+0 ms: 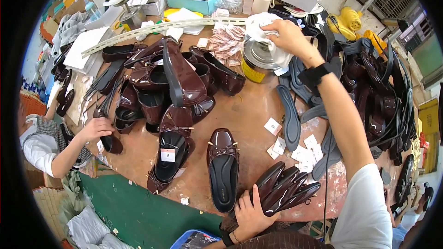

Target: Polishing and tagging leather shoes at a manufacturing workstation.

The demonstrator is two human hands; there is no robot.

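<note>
My left hand (251,214) is closed on the near end of a cluster of glossy dark red shoes (284,186) at the table's front edge. My right hand (290,39) reaches far forward and pinches a white cloth (262,25) on top of a metal can (258,60) with a yellow label. Left of the held shoes stands a single dark red bow loafer (223,168) with a black insole. Beside it, another bow shoe (169,157) has a small white tag on its insole. What the can holds is hidden.
A large pile of dark red shoes (170,74) fills the table's left middle; more shoes (378,97) crowd the right. Grey insoles (289,117) and white tags (307,154) lie between. A co-worker's hand (94,129) touches a shoe at left. A long perforated strip (161,30) crosses the back.
</note>
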